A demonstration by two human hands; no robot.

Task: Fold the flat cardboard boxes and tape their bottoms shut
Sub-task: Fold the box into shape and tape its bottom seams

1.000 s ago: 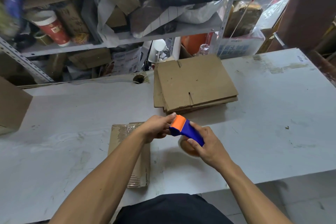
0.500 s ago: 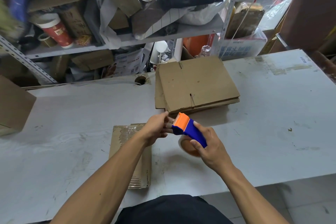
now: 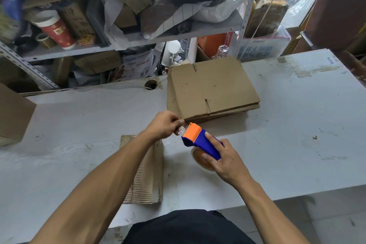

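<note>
Tape dispenser (image 3: 202, 140), blue with an orange head, sat in your right hand (image 3: 223, 160), fingers curled round its body, the brownish tape roll (image 3: 200, 161) showing below your thumb. Your left hand (image 3: 164, 128) pinched the clear tape end (image 3: 181, 130) right at the orange head, so both grips were clenched: the right on the dispenser, the left on the tape. You held the dispenser above the bench (image 3: 297, 125), near its front edge, not resting on it.

Just beyond your hands lay the stack of flat cardboard boxes (image 3: 210, 89), unfolded, near the back of the bench and slightly fanned at its left side. Under your left forearm lay a piece of corrugated cardboard (image 3: 146, 180), flat on the bench, ribbed side up along its left part. At the far left edge stood a brown carton (image 3: 13, 113), only partly in view.

Behind the bench a metal shelf (image 3: 178, 33) carried boxes, plastic bags and a red and white paper cup (image 3: 55, 29). A cable hole (image 3: 150, 85) opened in the bench left of the stack.
</note>
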